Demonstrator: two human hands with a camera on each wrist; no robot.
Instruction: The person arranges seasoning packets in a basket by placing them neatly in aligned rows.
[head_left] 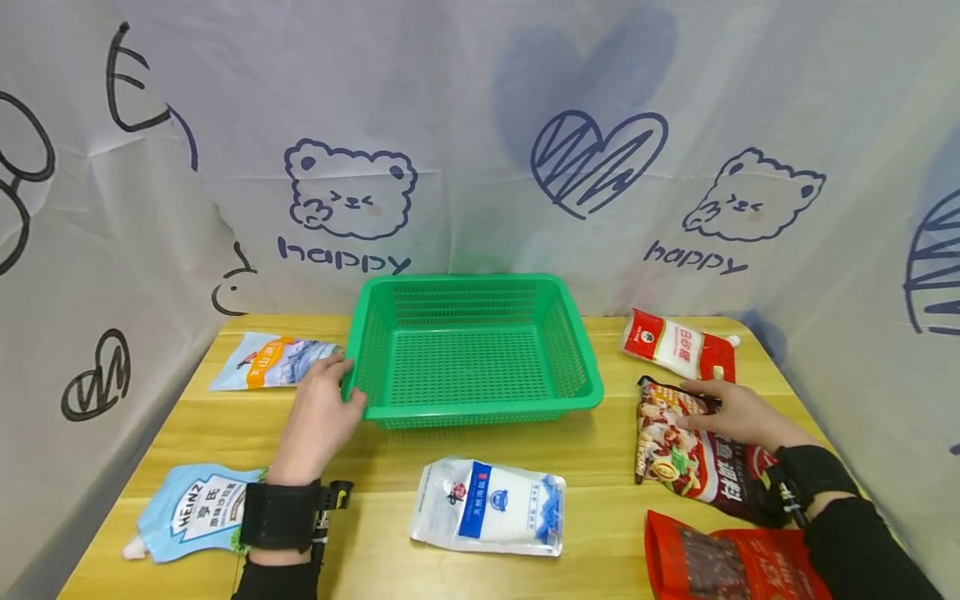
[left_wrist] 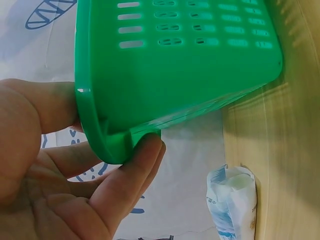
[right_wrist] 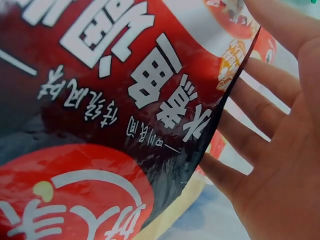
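My left hand (head_left: 318, 417) grips the left rim of an empty green plastic basket (head_left: 487, 414). In the left wrist view the thumb lies on one side of the basket's rim (left_wrist: 86, 107) and the fingers curl under the other. At the right, my right hand (head_left: 738, 412) pinches the far edge of a dark red and black seasoning packet (head_left: 693, 467) with food pictures on it. Up close in the right wrist view, the packet's edge (right_wrist: 220, 112) sits between thumb and fingers, its white lettering facing the camera.
A blue-and-orange packet (head_left: 273, 362) lies beside the basket's left side. Nearer are a light blue Heinz pouch (head_left: 198, 512) and a white-and-blue salt bag (head_left: 491, 507). A red-and-white sugar bag (head_left: 678, 346) and a red pouch (head_left: 738, 562) flank the seasoning packet. White cloth (head_left: 480, 100) stands behind.
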